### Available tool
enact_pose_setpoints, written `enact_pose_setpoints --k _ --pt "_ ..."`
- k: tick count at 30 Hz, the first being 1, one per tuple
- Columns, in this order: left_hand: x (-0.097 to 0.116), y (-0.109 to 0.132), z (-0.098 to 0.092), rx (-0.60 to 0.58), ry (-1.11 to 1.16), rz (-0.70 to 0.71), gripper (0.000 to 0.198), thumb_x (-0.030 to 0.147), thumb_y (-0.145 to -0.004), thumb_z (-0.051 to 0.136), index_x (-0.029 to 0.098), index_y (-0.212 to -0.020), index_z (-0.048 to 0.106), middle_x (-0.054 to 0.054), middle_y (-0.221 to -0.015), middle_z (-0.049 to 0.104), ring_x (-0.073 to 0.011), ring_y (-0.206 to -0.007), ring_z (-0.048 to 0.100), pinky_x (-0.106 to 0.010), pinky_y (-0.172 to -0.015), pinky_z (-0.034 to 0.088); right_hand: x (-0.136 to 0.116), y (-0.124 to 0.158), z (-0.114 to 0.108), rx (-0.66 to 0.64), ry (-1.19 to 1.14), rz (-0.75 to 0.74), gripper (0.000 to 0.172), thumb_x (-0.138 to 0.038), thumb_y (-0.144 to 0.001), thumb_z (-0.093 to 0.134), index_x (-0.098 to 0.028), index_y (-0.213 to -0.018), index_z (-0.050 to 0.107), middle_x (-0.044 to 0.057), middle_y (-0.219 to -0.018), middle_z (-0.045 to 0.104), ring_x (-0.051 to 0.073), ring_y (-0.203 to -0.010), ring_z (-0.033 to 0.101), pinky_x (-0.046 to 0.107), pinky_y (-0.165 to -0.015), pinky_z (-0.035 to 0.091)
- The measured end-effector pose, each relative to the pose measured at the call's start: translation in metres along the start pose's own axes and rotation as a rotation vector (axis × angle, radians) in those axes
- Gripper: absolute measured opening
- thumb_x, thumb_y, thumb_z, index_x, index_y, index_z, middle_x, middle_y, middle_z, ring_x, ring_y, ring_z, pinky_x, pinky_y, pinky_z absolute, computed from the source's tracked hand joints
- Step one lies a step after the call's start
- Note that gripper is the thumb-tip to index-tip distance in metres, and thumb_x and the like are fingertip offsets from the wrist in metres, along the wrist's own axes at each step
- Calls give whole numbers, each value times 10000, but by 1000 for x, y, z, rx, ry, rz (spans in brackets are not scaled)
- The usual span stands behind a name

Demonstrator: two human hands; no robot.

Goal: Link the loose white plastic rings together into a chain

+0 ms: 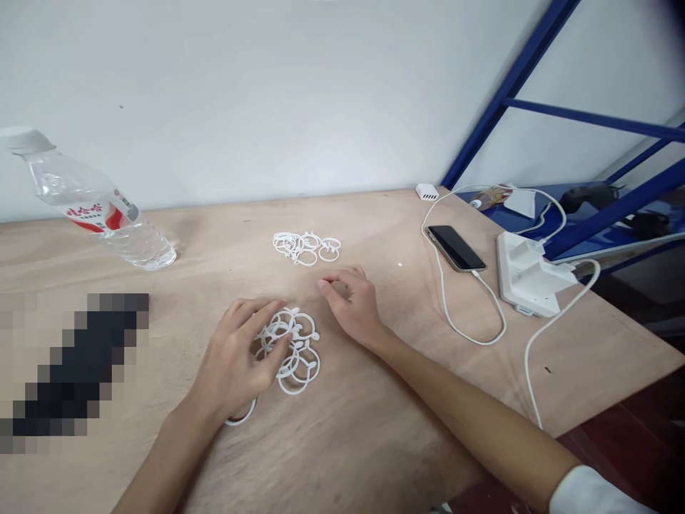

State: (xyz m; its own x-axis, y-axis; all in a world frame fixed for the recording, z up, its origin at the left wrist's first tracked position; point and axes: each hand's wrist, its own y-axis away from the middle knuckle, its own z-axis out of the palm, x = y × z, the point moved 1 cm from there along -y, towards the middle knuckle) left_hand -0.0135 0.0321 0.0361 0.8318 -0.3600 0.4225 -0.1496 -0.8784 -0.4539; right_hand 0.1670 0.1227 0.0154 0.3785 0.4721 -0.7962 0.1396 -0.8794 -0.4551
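A heap of white plastic rings [293,350] lies on the wooden table [374,442] in front of me. My left hand [235,364] rests on the heap's left side, fingers spread and curved over the rings, fingertips touching them. One ring [240,417] peeks out under that wrist. My right hand [353,303] lies on the table just right of the heap, fingers loosely curled, and holds nothing that I can see. A second, smaller cluster of white rings [306,247] lies farther back, apart from both hands.
A clear water bottle [93,203] stands at the back left. A blurred dark patch [75,368] covers the left. At the right lie a phone [457,248] on a white cable [454,321], a white power strip [527,275] and blue shelf bars [589,118].
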Motion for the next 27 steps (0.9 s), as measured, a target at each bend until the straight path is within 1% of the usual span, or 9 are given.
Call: enact_pose_setpoints --k 3,6,8,11,14,17,20,25,27 --pt "-1 0 2 -68 -9 35 351 270 -830 560 207 -1175 582 -69 -1095 646 -237 -1012 556 -423 -885 478 10 -6 -1 -117 268 -90 210 -219 -859 521 -174 -1003 667 87 -1101 669 238 -1093 511 411 -1009 383" --pt "-1 0 3 -106 -22 57 363 257 -811 555 225 -1169 602 -64 -1124 642 -253 -1039 545 -449 -904 463 12 -6 1 -244 438 -85 404 -261 -901 457 -145 -1281 531 109 -1422 475 268 -1331 350 444 -1105 279" --pt "-1 1 3 -138 -45 73 367 270 -799 556 258 -1160 621 -54 -1161 632 -270 -1068 536 -467 -912 452 10 -5 3 -326 493 -81 484 -308 -935 396 -157 -1394 411 94 -1513 358 280 -1414 229 481 -1130 223" --pt "1 0 2 -193 -47 109 346 308 -826 543 318 -1160 631 -36 -1216 609 -281 -1120 514 -479 -929 436 10 -4 5 -415 511 -95 520 -349 -962 325 -178 -1453 308 72 -1535 324 276 -1448 152 520 -1137 185" --pt "4 -1 1 -195 10 127 312 301 -865 520 334 -1153 633 -30 -1232 598 -263 -1148 500 -471 -954 420 11 -5 6 -436 513 -109 511 -347 -965 316 -178 -1447 313 64 -1514 366 280 -1446 149 527 -1132 189" --pt "5 -2 0 -119 91 116 279 269 -871 527 295 -1123 644 -40 -1192 615 -244 -1123 519 -438 -932 444 10 -5 5 -411 536 -133 487 -331 -959 339 -175 -1420 358 76 -1463 439 279 -1416 217 502 -1118 220" --pt "4 -3 1 -55 135 101 256 260 -863 546 276 -1096 649 -45 -1152 630 -231 -1081 551 -412 -895 474 9 -5 6 -374 570 -149 475 -324 -948 373 -183 -1402 386 90 -1432 467 264 -1357 311 463 -1104 247" --pt "3 -3 2 -18 148 84 251 252 -859 555 271 -1093 645 -45 -1121 639 -225 -1059 568 -413 -889 484 10 -8 10 -336 604 -110 487 -387 -941 388 -214 -1396 400 105 -1380 497 282 -1236 410 484 -1020 329" --pt "4 -4 1 -11 151 86 247 243 -860 555 268 -1088 644 -45 -1115 640 -222 -1059 568 -409 -887 485 11 -10 11 -331 630 -90 453 -390 -942 383 -235 -1364 442 115 -1322 524 285 -1187 436 482 -968 364"
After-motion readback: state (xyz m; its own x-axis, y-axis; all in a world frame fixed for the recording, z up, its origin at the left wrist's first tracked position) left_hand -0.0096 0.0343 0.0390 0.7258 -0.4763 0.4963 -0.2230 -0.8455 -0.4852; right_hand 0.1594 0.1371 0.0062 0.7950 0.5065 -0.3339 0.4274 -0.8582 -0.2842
